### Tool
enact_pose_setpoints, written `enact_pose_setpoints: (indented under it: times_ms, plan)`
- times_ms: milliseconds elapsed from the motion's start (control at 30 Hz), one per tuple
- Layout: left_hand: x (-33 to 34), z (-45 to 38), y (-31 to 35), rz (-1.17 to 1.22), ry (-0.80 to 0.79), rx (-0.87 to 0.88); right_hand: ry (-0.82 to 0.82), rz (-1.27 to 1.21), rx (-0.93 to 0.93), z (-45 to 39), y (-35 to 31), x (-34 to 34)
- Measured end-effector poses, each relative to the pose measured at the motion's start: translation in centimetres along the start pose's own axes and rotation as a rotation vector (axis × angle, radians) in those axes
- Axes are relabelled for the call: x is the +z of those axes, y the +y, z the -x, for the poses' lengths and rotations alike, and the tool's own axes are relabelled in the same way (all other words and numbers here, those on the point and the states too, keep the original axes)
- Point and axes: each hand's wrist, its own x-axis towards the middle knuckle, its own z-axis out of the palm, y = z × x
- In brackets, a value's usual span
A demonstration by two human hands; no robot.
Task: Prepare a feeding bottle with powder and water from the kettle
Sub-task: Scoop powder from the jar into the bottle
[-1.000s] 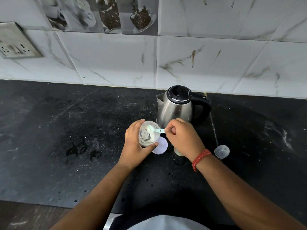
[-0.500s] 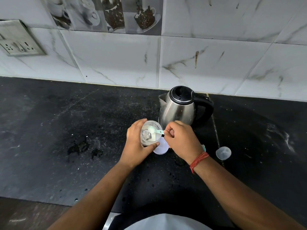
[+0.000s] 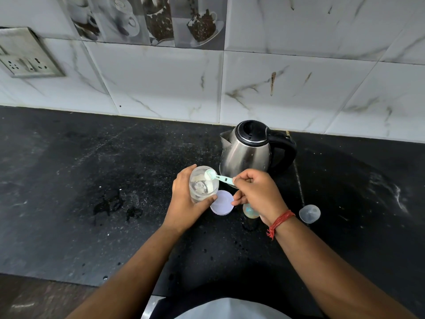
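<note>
My left hand [image 3: 186,203] grips a clear powder jar [image 3: 203,184], tilted slightly, with white powder at its bottom. My right hand [image 3: 255,194] pinches the handle of a small teal scoop [image 3: 215,176]. Its bowl holds white powder and sits at the jar's upper right rim. The feeding bottle [image 3: 249,210] stands on the counter just below my right hand, mostly hidden by it. The steel kettle [image 3: 246,155] with a black lid and handle stands right behind both hands, lid closed.
A round lavender lid [image 3: 222,202] lies flat between my hands. A clear dome cap [image 3: 309,213] rests to the right of my right wrist. The black stone counter [image 3: 92,180] has wet patches on the left. A switch plate [image 3: 25,58] is on the tiled wall.
The scoop has risen from inside the jar to its upper right rim, loaded with powder. My left hand keeps its hold on the jar.
</note>
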Motion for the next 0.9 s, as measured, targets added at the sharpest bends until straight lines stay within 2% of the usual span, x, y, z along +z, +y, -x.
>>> enact_pose_setpoints:
  times_ms: [267,633,800,900]
  plan:
    - [-1.4,0.1,-1.9,0.08,0.034,-0.207,0.003,-0.124,0.057,0.1,0.2,-0.6]
    - [-2.7,0.9,-3.9,0.082,-0.035,-0.347,0.025,-0.143,0.046,0.2,1.3,-1.2]
    - [-3.2,1.0,-3.2,0.076,0.016,-0.343,0.031,-0.15,0.044,0.5,1.4,-1.8]
    - [-3.6,1.1,-1.6,-0.053,0.12,-0.165,0.042,-0.154,0.047,0.6,1.6,-2.6]
